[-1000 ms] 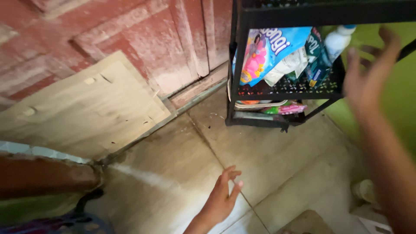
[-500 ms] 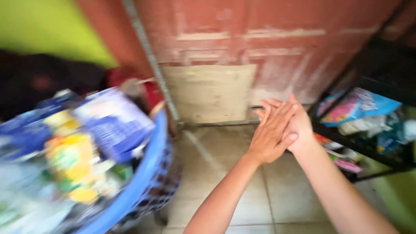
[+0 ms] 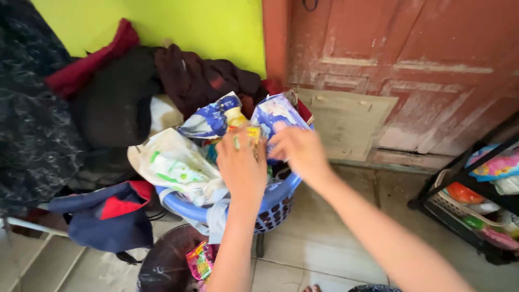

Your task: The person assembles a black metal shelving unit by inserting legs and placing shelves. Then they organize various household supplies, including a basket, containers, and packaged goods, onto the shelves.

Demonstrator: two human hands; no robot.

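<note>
head view: left hand point(image 3: 241, 165) spread flat on packets heaped in blue basket point(image 3: 275, 199), gripping nothing; right hand point(image 3: 300, 152) touching blue packet point(image 3: 273, 114), grasp impossible to tell. overfull, so likely to spill packets if nudged.

Single head view, looking steeply down, close over blue basket point(image 3: 281, 197), facing door point(image 3: 411, 75).

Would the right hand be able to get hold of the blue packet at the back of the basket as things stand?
Probably yes: the right hand already lies on the blue packet atop the blue basket, with nothing between them.
</note>
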